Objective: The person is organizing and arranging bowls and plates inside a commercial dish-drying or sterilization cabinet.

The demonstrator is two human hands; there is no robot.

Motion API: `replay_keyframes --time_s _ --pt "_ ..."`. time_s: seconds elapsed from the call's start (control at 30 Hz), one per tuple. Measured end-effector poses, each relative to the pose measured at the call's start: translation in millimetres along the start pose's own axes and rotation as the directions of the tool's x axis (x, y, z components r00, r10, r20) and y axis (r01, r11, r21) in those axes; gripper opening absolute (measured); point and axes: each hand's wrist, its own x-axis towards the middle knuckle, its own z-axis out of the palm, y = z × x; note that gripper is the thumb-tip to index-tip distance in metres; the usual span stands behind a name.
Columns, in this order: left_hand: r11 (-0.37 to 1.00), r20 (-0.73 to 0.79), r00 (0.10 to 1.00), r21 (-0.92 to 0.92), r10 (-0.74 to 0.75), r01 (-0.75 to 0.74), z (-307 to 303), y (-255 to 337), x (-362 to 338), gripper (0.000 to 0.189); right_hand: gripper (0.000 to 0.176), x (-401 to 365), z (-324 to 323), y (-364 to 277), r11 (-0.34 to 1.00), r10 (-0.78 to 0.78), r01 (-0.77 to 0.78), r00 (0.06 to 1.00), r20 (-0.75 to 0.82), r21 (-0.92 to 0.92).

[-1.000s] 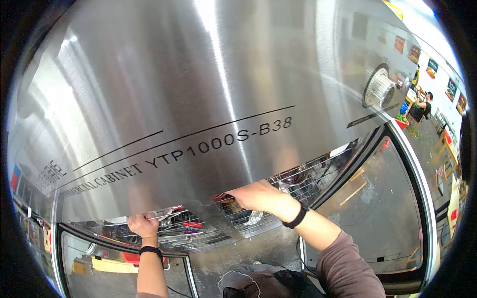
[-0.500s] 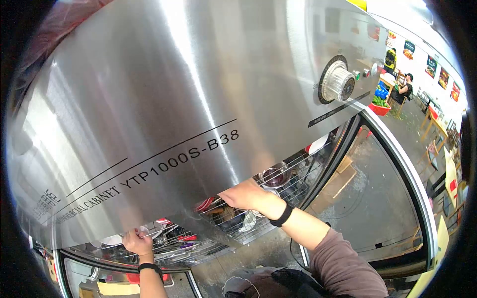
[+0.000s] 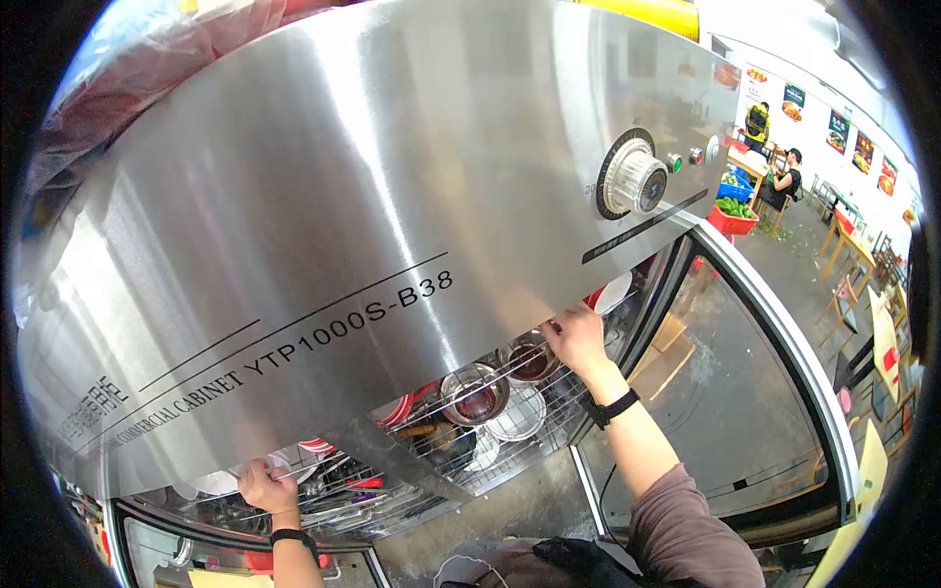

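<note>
My left hand (image 3: pixel 268 487) is closed around the front edge of a wire rack (image 3: pixel 549 404) inside a steel cabinet (image 3: pixel 294 196), below its front panel. Farther right, my right hand (image 3: pixel 578 340) curls at the same rack's front bar, its fingertips partly hidden under the panel. Beside the right hand sits a metal bowl (image 3: pixel 530 360) with something dark in it. Another metal bowl (image 3: pixel 475 394) stands to its left, near a white dish (image 3: pixel 517 414). Red-and-white striped bowls (image 3: pixel 395 410) show under the panel edge.
Glass doors stand open on both sides, the right glass door (image 3: pixel 730 412) the larger in view. A dial (image 3: pixel 637 181) juts from the panel. Plastic-wrapped items (image 3: pixel 127 108) lie on top. Two people, a red crate of greens (image 3: pixel 732 216) and tables are at the far right.
My right hand has moved right along the rack, uncovering the metal bowls and white dish. My left hand stays at the rack's left part. The view has shifted slightly.
</note>
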Motion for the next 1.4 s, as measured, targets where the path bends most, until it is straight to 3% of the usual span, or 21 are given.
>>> replay_keyframes --time_s 0.17,0.3,0.33,0.47,0.57,0.7,0.73,0.83,0.93,1.03,1.17,1.2,1.3,1.37,1.4 --pt "1.000 -0.018 1.000 -0.016 0.000 0.000 1.1 -0.3 0.3 0.015 0.017 -0.8 14.6 16.5 0.999 0.026 -0.027 0.999 0.038 0.025" --pt "1.000 -0.019 1.000 -0.009 -0.021 0.021 2.9 0.1 -2.9 0.015 0.013 11.1 -0.1 0.8 0.983 0.184 -0.177 0.962 0.203 -0.049" --pt "1.000 -0.021 0.999 -0.013 -0.025 0.024 2.9 0.0 -3.0 0.015 0.019 11.8 -0.8 3.6 0.994 0.113 -0.114 0.974 0.199 -0.007" --pt "0.999 -0.008 0.999 -0.025 -0.034 0.033 -3.0 3.6 1.0 0.014 0.041 5.3 17.6 25.7 0.962 0.265 -0.263 0.860 0.436 -0.066" --pt "0.999 -0.029 0.999 -0.030 -0.018 0.017 4.4 -0.7 -1.6 0.013 0.038 8.3 27.3 35.0 0.983 0.181 -0.141 0.839 0.513 -0.116" --pt "1.000 -0.018 1.000 -0.020 -0.018 0.017 3.7 -0.3 -4.4 0.013 0.034 12.8 70.5 67.8 0.996 0.052 -0.014 0.876 0.480 -0.084" --pt "1.000 -0.021 1.000 -0.022 -0.011 0.011 4.2 -1.0 -4.1 0.014 0.036 23.2 63.6 59.7 0.994 0.017 0.040 0.863 0.505 -0.102" --pt "1.000 -0.017 1.000 -0.019 0.009 -0.010 5.6 -5.6 -6.0 0.017 0.039 25.0 105.2 79.6 0.991 0.108 -0.025 0.721 0.685 -0.130" --pt "1.000 0.005 1.000 -0.019 -0.017 0.017 6.6 -9.2 -6.7 0.018 0.038 13.6 105.8 71.8 0.989 0.129 -0.064 0.806 0.577 -0.131" --pt "0.999 -0.049 0.998 -0.032 0.033 -0.035 4.2 -6.0 -2.2 0.016 0.034 12.8 84.8 56.3 0.999 0.035 -0.023 0.930 0.367 -0.036" --pt "0.999 -0.028 0.999 0.007 0.036 -0.036 4.8 -7.8 -3.7 0.014 0.027 19.3 56.5 35.3 0.993 0.008 0.025 0.964 0.264 -0.120" --pt "1.000 -0.018 1.000 0.001 0.023 -0.023 2.9 -6.2 -1.9 0.015 0.027 23.2 46.3 24.1 0.989 -0.095 0.105 0.991 0.097 -0.107" --pt "1.000 0.014 1.000 0.011 0.010 -0.011 1.3 -7.0 -2.7 0.014 0.024 32.6 22.2 -20.5 1.000 -0.004 0.002 0.998 0.060 0.022" --pt "0.999 0.017 1.000 0.039 0.011 -0.011 2.7 -10.4 -5.1 0.014 0.022 30.0 30.9 -44.1 0.997 0.070 -0.073 0.980 0.185 0.011" --pt "0.999 0.020 1.000 0.039 0.016 -0.017 4.1 -12.8 -6.1 0.014 0.021 31.8 24.9 -65.1 0.993 0.046 -0.064 0.984 0.171 0.097"
